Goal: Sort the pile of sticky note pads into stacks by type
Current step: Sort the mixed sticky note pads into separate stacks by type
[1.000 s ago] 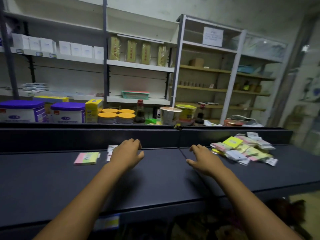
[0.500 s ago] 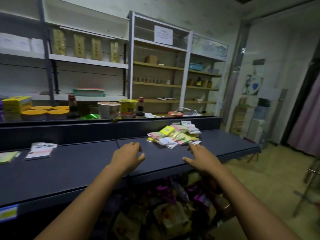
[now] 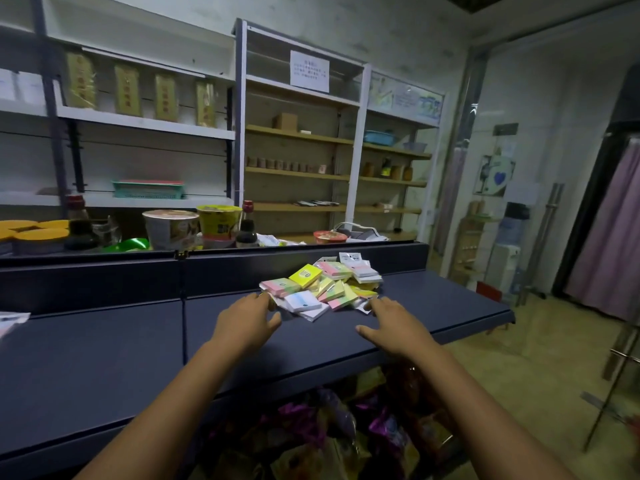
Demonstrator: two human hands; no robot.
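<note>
A mixed pile of sticky note pads (image 3: 325,284) lies on the dark blue shelf (image 3: 104,358), towards its right end. Pink-green, bright yellow, white-blue and white wrapped pads show in it. My left hand (image 3: 247,322) hovers at the pile's near left edge, fingers spread, fingertips almost touching a pink-green pad (image 3: 280,286). At the pile's near right edge is my right hand (image 3: 393,327), fingers apart and empty. A sorted pad (image 3: 8,322) is just visible at the far left edge.
Behind the shelf's raised back stand noodle cups (image 3: 171,228), sauce bottles (image 3: 246,226) and yellow-lidded jars (image 3: 41,239). Wall racks fill the background. Coloured packets (image 3: 311,434) lie below the shelf. The shelf ends at the right (image 3: 509,315), with open floor beyond.
The view has swung right, so the pile now sits ahead and the sorted pads have slid off to the left. Both hands have moved up to the pile's near edge.
</note>
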